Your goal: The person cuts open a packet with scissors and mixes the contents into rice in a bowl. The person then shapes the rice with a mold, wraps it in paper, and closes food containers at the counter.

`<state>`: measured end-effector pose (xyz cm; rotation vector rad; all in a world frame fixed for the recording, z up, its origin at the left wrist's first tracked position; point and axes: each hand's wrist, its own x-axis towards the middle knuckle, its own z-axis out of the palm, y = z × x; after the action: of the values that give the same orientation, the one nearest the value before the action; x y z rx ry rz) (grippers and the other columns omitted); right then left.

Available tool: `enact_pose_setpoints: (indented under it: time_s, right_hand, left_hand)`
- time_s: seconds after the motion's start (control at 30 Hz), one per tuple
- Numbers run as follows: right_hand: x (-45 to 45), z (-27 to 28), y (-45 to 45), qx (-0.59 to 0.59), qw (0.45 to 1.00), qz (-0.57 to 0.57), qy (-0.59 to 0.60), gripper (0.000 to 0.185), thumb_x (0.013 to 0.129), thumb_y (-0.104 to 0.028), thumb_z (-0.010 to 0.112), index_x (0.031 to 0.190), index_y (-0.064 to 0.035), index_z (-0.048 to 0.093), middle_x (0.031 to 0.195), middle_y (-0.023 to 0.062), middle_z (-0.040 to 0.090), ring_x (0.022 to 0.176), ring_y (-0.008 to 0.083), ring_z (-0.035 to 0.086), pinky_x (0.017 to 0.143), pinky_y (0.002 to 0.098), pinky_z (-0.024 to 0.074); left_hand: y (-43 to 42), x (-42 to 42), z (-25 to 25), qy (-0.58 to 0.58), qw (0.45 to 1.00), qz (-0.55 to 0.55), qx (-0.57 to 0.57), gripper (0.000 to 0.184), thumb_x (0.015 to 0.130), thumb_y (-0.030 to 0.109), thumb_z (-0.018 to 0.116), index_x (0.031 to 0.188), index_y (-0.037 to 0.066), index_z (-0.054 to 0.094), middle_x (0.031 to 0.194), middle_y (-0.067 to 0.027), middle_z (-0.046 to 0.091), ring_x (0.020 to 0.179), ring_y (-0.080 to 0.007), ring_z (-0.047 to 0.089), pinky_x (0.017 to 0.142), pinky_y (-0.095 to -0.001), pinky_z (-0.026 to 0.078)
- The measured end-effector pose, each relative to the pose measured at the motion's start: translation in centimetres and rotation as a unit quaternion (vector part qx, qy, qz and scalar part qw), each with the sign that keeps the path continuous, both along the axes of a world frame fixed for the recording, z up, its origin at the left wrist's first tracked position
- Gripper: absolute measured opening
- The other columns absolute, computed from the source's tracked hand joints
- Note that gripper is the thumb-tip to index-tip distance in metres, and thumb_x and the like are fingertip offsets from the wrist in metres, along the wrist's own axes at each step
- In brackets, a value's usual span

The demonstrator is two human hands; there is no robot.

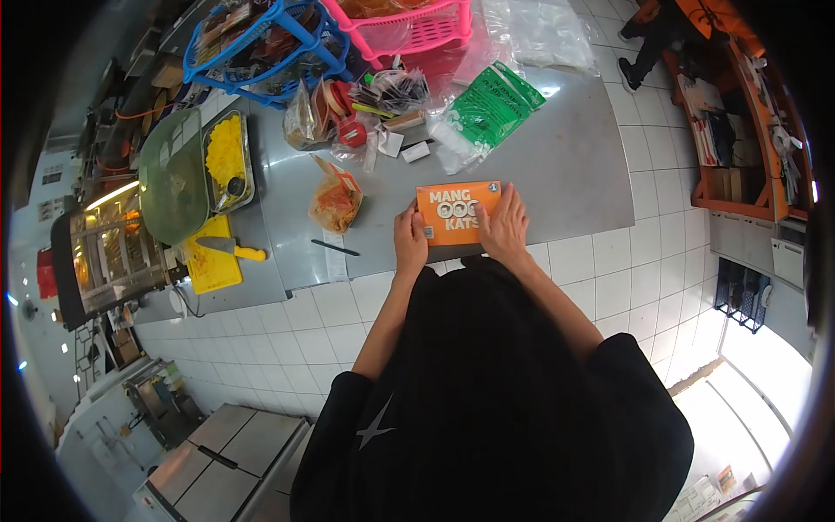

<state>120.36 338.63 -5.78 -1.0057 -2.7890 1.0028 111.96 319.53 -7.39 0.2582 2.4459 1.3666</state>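
An orange cardboard food box (448,230) with white "MANG KATS" lettering lies near the front edge of the steel table. My left hand (411,238) grips its left side, with the fingers along the edge. On the right side, my right hand (506,224) holds the box, its fingers stretched over the top right part. To the left sits an open clear plastic bag (336,205) with brownish food inside. A black pen (336,247) rests on a paper slip (335,264) close to the table edge.
Green plastic packs (491,106), a blue basket (261,52) and a pink basket (426,33) crowd the back. At left, a knife (228,247) lies on a yellow cutting board (213,274), near a tray of yellow food (226,161). Another person's shoe (627,76) shows at upper right.
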Motion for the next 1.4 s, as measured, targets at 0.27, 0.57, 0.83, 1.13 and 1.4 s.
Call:
enact_pose_setpoints:
  time_s: [0.27, 0.57, 0.83, 1.13, 1.4]
  right_hand:
    - [-1.7, 5.6, 6.1, 0.039, 0.904, 0.390, 0.173, 0.094, 0.077, -0.058, 0.074, 0.138, 0.0026, 0.036, 0.150, 0.0293, 0.030, 0.138, 0.0473, 0.031, 0.113, 0.0570, 0.0252]
    - [-4.6, 7.7, 1.1, -0.264, 0.875, 0.287, 0.286, 0.058, 0.101, -0.046, 0.044, 0.134, 0.0017, 0.043, 0.132, 0.0169, 0.050, 0.121, 0.0258, 0.049, 0.097, 0.0398, 0.0402]
    - [-7.4, 8.9, -20.9, -0.425, 0.775, 0.423, 0.199, 0.052, 0.102, -0.047, 0.045, 0.125, -0.0006, 0.048, 0.115, 0.0103, 0.057, 0.107, 0.0192, 0.053, 0.092, 0.0327, 0.0401]
    - [-9.2, 1.5, -52.4, -0.636, 0.700, 0.323, -0.046, 0.050, 0.104, -0.053, 0.037, 0.120, -0.0080, 0.052, 0.104, 0.0096, 0.066, 0.092, 0.0222, 0.066, 0.078, 0.0357, 0.0501]
    - [-12.6, -1.2, -73.3, -0.598, 0.727, 0.309, -0.135, 0.053, 0.103, -0.058, 0.036, 0.118, -0.0090, 0.051, 0.099, 0.0097, 0.066, 0.089, 0.0231, 0.067, 0.069, 0.0348, 0.0512]
  left_hand:
    - [0.7, -4.4, 6.8, 0.197, 0.942, -0.268, 0.042, 0.057, 0.092, 0.031, 0.066, 0.137, 0.002, 0.047, 0.140, -0.0189, 0.048, 0.131, -0.0374, 0.044, 0.112, -0.0465, 0.032]
    - [-6.3, -3.0, 13.8, 0.110, 0.966, -0.048, 0.229, 0.049, 0.104, 0.044, 0.044, 0.126, 0.002, 0.056, 0.126, -0.0128, 0.056, 0.119, -0.0242, 0.052, 0.099, -0.0355, 0.040]
    - [-27.0, -0.4, 11.4, 0.112, 0.908, 0.228, 0.332, 0.056, 0.110, 0.044, 0.021, 0.116, 0.005, 0.062, 0.102, -0.0055, 0.069, 0.091, -0.0147, 0.063, 0.079, -0.0303, 0.044]
    - [-58.6, 11.3, 5.4, 0.012, 0.812, 0.495, 0.309, 0.073, 0.104, 0.063, 0.016, 0.111, 0.007, 0.062, 0.100, -0.0076, 0.070, 0.087, -0.0162, 0.064, 0.073, -0.0312, 0.047]
    - [-81.4, 17.7, -5.0, -0.150, 0.749, 0.594, 0.251, 0.075, 0.101, 0.066, 0.021, 0.113, 0.006, 0.063, 0.099, -0.0075, 0.071, 0.083, -0.0170, 0.065, 0.071, -0.0324, 0.048]
